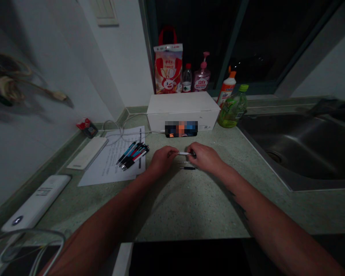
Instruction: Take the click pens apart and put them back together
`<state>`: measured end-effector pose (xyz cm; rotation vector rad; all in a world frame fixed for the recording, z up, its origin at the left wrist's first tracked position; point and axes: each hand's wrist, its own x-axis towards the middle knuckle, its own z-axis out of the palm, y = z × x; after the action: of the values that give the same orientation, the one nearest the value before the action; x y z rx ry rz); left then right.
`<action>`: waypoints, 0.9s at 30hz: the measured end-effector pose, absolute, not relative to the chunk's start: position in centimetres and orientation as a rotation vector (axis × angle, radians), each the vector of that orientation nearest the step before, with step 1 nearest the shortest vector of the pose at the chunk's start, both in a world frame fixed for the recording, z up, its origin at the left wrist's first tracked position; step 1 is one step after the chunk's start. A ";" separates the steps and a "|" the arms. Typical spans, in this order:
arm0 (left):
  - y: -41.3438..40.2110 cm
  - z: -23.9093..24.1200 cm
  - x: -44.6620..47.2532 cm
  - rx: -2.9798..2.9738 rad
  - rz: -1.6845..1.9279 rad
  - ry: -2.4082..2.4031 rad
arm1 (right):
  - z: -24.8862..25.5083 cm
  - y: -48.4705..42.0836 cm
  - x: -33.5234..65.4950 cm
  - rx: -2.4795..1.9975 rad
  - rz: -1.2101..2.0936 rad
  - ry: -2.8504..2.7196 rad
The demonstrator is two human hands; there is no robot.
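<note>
Between my two hands is a slim white pen barrel (184,153), held level above the counter. Its left end is pinched in the closed fingers of my left hand (163,159). My right hand (205,156) grips the other end, where a small dark part shows at the fingertips. Just below on the counter lies a black pen part (189,168), with a thin pale rod (183,162) above it, partly by the right hand. To the left, a bunch of pens (133,155) in black, blue and red rests on a printed sheet (99,174).
A phone (181,129) with a cable leans against a white box (182,105). Bottles, including a green one (232,111), stand behind. At the right is a metal sink (299,149). White devices, including a power strip-like slab (37,203), lie at the left.
</note>
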<state>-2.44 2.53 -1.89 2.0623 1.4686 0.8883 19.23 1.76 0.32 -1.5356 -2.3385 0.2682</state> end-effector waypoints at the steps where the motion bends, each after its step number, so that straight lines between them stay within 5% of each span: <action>1: 2.5 -1.9 -2.4 2.028 0.894 1.483 | 0.3 1.8 19.2 -1.535 0.268 -2.340; 27: 2.3 -3.1 -2.2 2.168 0.790 1.387 | 0.6 1.9 19.4 -1.515 0.300 -2.270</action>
<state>-2.19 2.26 -3.12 2.1684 1.3875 0.7897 19.44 1.87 0.56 -1.5148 -2.2704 0.3003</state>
